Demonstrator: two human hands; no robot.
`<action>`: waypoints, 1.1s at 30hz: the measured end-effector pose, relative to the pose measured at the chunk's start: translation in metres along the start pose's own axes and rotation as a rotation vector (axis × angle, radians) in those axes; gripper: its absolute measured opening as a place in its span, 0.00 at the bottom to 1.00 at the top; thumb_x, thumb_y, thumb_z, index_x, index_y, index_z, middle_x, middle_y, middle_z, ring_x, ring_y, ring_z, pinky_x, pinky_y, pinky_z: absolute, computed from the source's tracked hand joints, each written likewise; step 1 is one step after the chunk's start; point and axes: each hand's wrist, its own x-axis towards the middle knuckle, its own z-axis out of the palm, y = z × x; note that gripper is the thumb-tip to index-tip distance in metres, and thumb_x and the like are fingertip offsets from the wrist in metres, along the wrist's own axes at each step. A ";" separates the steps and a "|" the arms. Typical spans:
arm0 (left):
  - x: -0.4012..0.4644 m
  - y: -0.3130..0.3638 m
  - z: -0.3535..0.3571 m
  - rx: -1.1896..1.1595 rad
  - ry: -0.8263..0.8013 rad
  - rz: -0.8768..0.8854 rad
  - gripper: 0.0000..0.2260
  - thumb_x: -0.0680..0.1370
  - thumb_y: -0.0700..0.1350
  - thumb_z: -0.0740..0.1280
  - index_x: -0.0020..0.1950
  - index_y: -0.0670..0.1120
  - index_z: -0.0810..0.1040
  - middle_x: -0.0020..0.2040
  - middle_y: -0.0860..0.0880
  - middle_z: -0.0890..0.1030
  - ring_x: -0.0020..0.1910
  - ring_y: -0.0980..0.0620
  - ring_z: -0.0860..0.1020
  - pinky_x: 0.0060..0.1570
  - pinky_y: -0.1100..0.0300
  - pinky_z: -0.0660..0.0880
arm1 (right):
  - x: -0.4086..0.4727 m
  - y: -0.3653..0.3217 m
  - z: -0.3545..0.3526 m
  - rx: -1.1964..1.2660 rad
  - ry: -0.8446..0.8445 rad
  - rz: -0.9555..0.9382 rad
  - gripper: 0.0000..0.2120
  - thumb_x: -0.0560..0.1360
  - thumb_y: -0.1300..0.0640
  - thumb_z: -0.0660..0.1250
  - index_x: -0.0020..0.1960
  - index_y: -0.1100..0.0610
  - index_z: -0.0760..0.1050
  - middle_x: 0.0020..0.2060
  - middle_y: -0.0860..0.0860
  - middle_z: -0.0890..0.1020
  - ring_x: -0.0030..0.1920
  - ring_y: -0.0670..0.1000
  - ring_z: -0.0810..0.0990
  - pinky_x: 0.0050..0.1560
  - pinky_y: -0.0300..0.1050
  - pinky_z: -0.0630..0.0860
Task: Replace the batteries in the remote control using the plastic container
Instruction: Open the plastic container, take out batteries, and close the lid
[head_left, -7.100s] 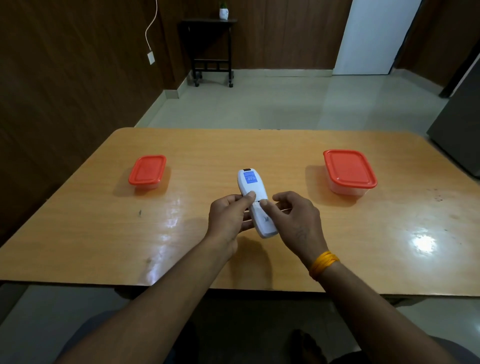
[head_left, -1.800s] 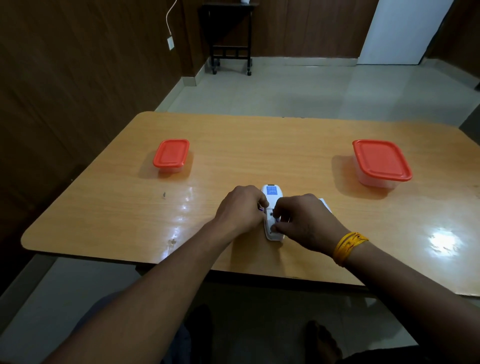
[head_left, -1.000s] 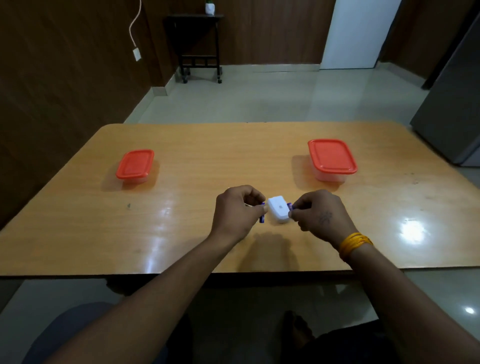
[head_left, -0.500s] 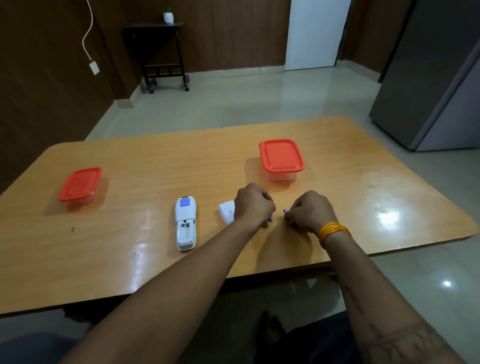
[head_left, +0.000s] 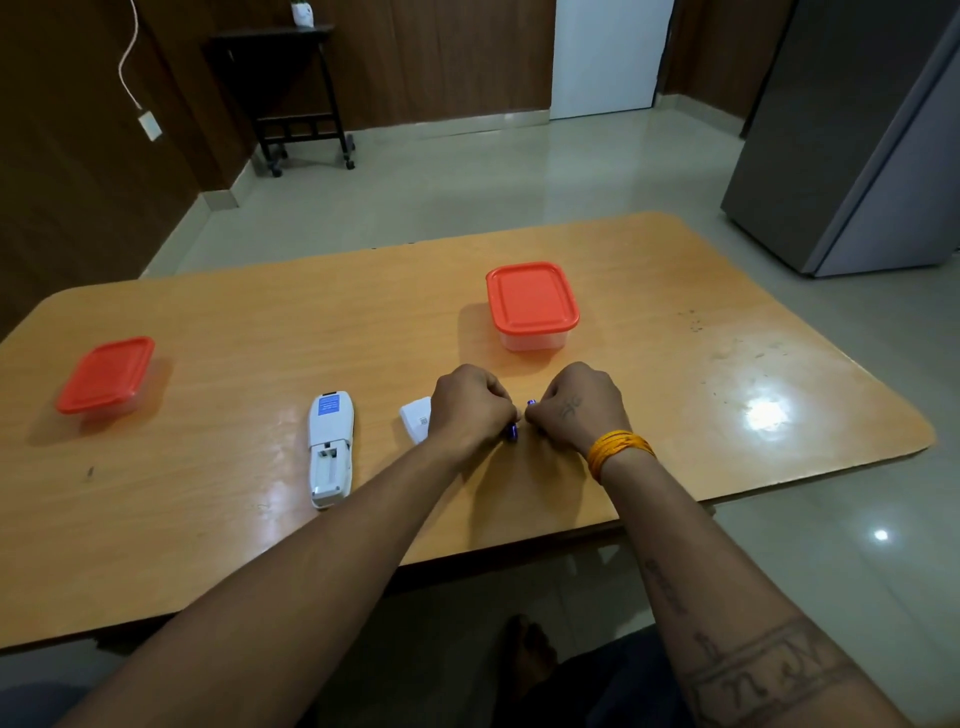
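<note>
Left hand (head_left: 470, 408) and right hand (head_left: 582, 405) each pinch a blue battery (head_left: 512, 431) near the bench's (head_left: 675, 364) front edge; the remote control (head_left: 330, 447), back open, lies well left of both grips.

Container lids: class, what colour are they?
Both lids are orange-red, clearest in the head view.

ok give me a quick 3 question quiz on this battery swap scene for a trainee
1. True or false: the remote lies back up, its battery bay open.
2. Which lies nearer the hands: A) the small container or B) the large container?
3. Fill in: the left hand and right hand each hold a small blue ____.

Key: 1 true; 2 B; 3 battery, the other barely showing.
</note>
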 end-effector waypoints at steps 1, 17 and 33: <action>0.000 -0.001 0.000 -0.006 -0.001 -0.002 0.07 0.70 0.40 0.79 0.34 0.47 0.85 0.35 0.47 0.86 0.40 0.45 0.87 0.47 0.47 0.86 | 0.000 -0.001 0.001 -0.008 0.007 -0.004 0.12 0.69 0.50 0.78 0.42 0.60 0.85 0.40 0.57 0.86 0.43 0.59 0.84 0.45 0.49 0.84; 0.008 -0.002 -0.011 -0.058 -0.040 -0.008 0.09 0.71 0.48 0.82 0.44 0.47 0.85 0.39 0.47 0.87 0.39 0.47 0.87 0.46 0.47 0.86 | -0.002 -0.007 -0.005 0.045 0.235 -0.055 0.08 0.74 0.55 0.70 0.40 0.58 0.84 0.38 0.55 0.86 0.42 0.58 0.84 0.43 0.49 0.83; 0.074 0.031 0.002 -0.497 -0.075 -0.055 0.21 0.78 0.54 0.71 0.69 0.50 0.80 0.62 0.49 0.84 0.58 0.46 0.82 0.61 0.45 0.81 | 0.062 -0.008 0.006 0.493 0.330 0.132 0.27 0.81 0.40 0.66 0.67 0.61 0.78 0.57 0.58 0.84 0.59 0.61 0.81 0.59 0.54 0.79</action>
